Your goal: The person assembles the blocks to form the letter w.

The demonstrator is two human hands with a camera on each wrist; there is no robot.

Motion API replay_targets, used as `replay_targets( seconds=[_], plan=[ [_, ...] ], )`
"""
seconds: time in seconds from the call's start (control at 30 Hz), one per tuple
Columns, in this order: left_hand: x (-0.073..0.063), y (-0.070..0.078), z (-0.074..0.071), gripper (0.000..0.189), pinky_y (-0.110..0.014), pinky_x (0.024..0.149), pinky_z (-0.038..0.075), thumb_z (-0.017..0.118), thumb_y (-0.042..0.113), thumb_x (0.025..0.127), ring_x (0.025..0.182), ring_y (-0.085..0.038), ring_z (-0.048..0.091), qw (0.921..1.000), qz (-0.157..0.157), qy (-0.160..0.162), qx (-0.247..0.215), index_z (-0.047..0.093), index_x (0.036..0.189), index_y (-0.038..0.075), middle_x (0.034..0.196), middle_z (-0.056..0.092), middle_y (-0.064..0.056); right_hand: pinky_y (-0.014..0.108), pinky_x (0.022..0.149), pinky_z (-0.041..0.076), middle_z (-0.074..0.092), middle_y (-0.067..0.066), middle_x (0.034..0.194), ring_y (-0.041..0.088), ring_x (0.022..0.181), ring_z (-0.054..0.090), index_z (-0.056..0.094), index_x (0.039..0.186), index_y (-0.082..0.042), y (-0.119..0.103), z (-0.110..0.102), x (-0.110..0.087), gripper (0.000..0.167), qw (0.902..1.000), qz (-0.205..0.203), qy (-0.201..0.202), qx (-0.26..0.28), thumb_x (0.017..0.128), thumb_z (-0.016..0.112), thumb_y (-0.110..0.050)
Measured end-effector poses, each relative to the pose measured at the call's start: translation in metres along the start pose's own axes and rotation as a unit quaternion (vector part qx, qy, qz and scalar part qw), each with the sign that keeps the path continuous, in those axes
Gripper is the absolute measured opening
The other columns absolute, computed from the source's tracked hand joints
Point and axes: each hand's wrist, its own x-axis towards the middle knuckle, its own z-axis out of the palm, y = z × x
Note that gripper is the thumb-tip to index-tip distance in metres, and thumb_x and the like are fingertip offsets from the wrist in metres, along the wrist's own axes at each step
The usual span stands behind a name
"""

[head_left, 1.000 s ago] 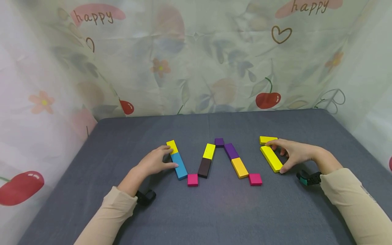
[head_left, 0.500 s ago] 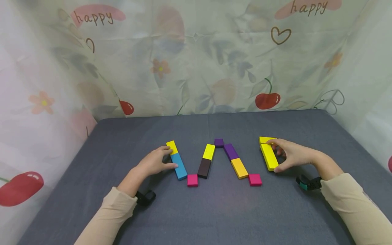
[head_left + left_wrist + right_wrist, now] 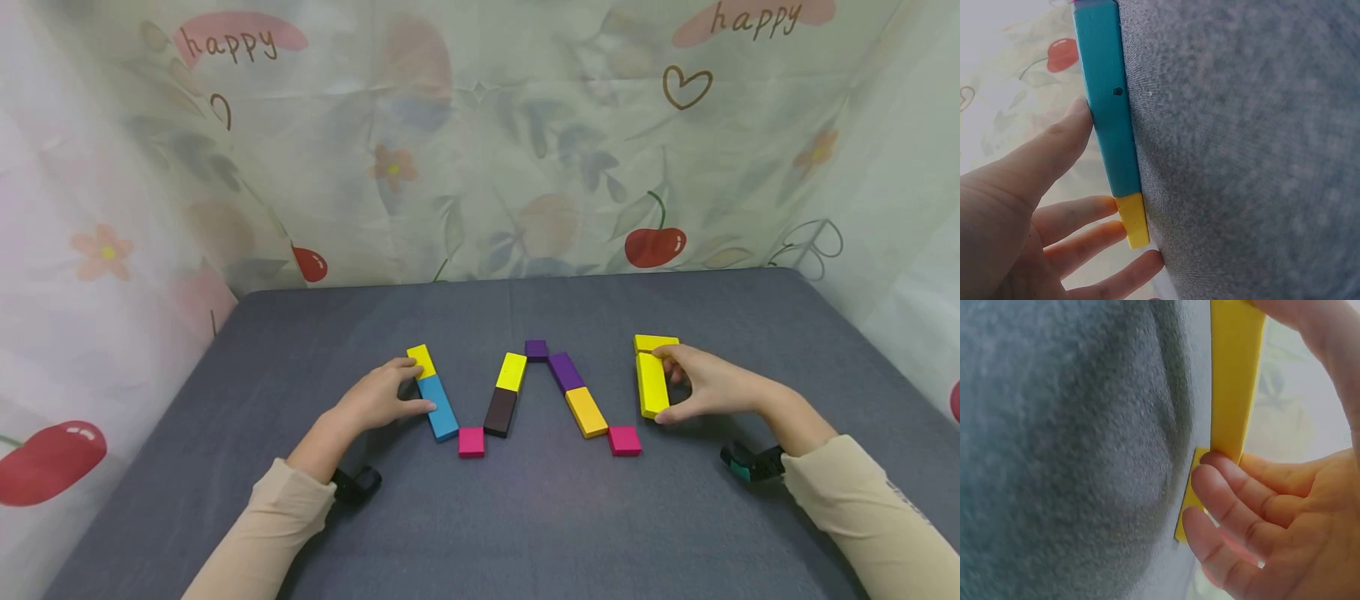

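Observation:
My right hand [image 3: 712, 379] pinches a long yellow block [image 3: 651, 385] lengthwise, thumb at its near end and fingertips at its far end. A second yellow block [image 3: 652, 342] lies crosswise at that far end, partly hidden behind the fingers in the right wrist view. Over on the left, my left hand [image 3: 375, 396] rests beside a blue block [image 3: 437, 408] with a small yellow block [image 3: 1133, 222] end to end with it. Its thumb [image 3: 1075, 131] touches the blue block's side, while relaxed fingers lie against the yellow one.
Between the hands, a zigzag continues with a pink block [image 3: 472, 442], a dark brown block [image 3: 501, 412], a yellow block [image 3: 512, 372], two purple blocks [image 3: 566, 372], an orange block [image 3: 587, 412] and another pink block [image 3: 625, 441]. A grey cloth [image 3: 480, 517] covers the table; a printed curtain [image 3: 480, 150] surrounds it.
My right hand has shifted left with the long yellow block, turning it from a slant to nearly straight up and down beneath the crosswise block. The left hand stays in place.

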Motion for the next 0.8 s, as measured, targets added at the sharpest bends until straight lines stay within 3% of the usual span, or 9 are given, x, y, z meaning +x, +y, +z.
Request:
replay_targets(
  seconds=[0.37, 0.8],
  plan=[
    [0.000, -0.001, -0.001, 0.071, -0.054, 0.107, 0.035, 0.066, 0.040, 0.085, 0.134, -0.040, 0.036, 1.0000, 0.005, 0.000, 0.000, 0.042, 0.139, 0.000, 0.147, 0.036, -0.022, 0.034, 0.077, 0.048, 0.055, 0.012, 0.101, 0.020, 0.089, 0.051, 0.041, 0.127, 0.011, -0.008, 0.006, 0.003, 0.094, 0.9990, 0.034, 0.000, -0.028, 0.065, 0.079, -0.049],
    [0.001, -0.002, 0.001, 0.071, -0.055, 0.106, 0.035, 0.065, 0.041, 0.085, 0.133, -0.040, 0.037, 1.0000, 0.009, -0.001, -0.001, 0.042, 0.139, 0.001, 0.146, 0.036, -0.022, 0.036, 0.077, 0.049, 0.056, 0.013, 0.100, 0.020, 0.087, 0.052, 0.041, 0.126, 0.014, -0.015, 0.009, 0.004, 0.094, 0.9989, 0.026, -0.006, -0.038, 0.066, 0.080, -0.047]
  ],
)
